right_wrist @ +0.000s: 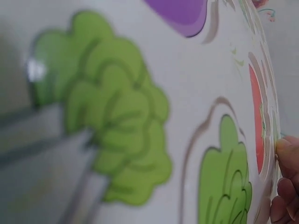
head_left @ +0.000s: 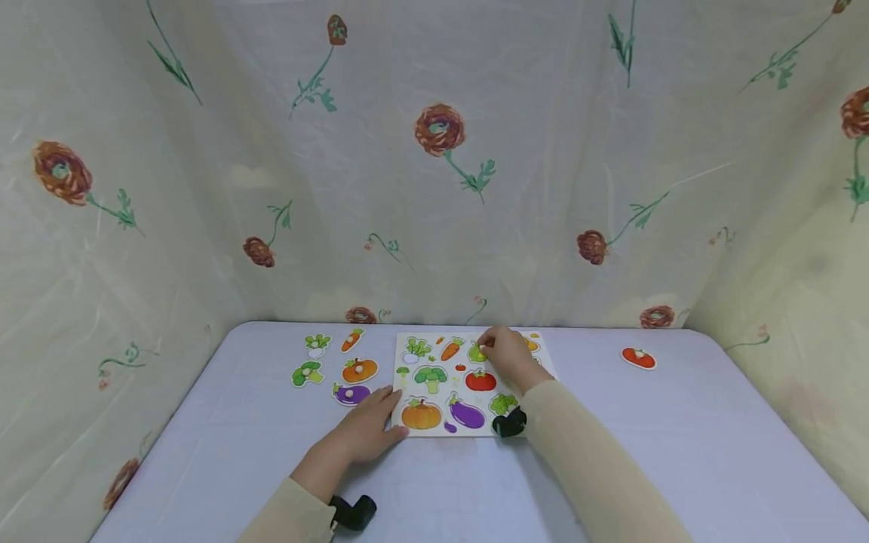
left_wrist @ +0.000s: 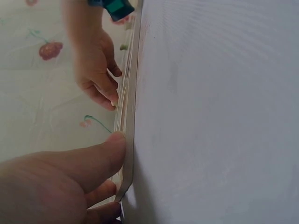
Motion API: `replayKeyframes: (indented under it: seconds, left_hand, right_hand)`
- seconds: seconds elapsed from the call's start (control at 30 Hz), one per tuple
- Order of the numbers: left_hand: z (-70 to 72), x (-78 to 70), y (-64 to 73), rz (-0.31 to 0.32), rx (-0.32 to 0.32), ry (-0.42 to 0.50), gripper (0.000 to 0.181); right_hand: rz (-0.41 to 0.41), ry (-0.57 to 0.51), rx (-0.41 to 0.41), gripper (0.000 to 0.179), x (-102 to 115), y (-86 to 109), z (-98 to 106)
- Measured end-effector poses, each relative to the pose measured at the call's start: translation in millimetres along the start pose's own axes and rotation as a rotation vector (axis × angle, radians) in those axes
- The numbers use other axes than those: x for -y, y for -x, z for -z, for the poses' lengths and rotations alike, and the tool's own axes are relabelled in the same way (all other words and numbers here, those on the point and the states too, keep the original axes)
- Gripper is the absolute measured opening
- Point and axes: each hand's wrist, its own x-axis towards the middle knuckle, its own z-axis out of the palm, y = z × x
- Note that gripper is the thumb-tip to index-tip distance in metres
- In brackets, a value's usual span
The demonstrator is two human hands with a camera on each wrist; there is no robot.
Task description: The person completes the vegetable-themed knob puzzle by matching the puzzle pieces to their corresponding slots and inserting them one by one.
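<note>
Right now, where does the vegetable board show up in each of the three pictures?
Head: the vegetable board lies below center.
Left wrist: seen nearly edge-on, a thin strip left of center.
Right wrist: close up, filling most of the picture.
Shared landmark: the right hand, visible in all three.

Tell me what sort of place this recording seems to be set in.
Probably a small curtained-off tabletop filming area: a pale, flower-printed curtain surrounds a pale, smooth, round-cornered table, on which lies a flat white board with colourful vegetable pictures.
</note>
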Motion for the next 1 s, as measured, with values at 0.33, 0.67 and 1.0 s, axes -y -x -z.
replayKeyframes:
  seconds: [0.33,0.67,1.0]
  left_hand:
    - [-0.2,-0.5,0.3,-0.01,0.001,0.001,0.069]
    - [-1.0,-0.1,0.9,-0.011,-0.005,-0.002,0.069]
    - [-1.2,0.5,0.1,-0.011,-0.012,-0.01,0.069]
  right_hand:
    - [0.034,-0.005,-0.02,0.016,-5,-0.7,2]
    - [0.063,0.068,-0.029,0.021,4,13.8,25]
    - [0.107,0.076,-0.073,0.025,7,38.9,57]
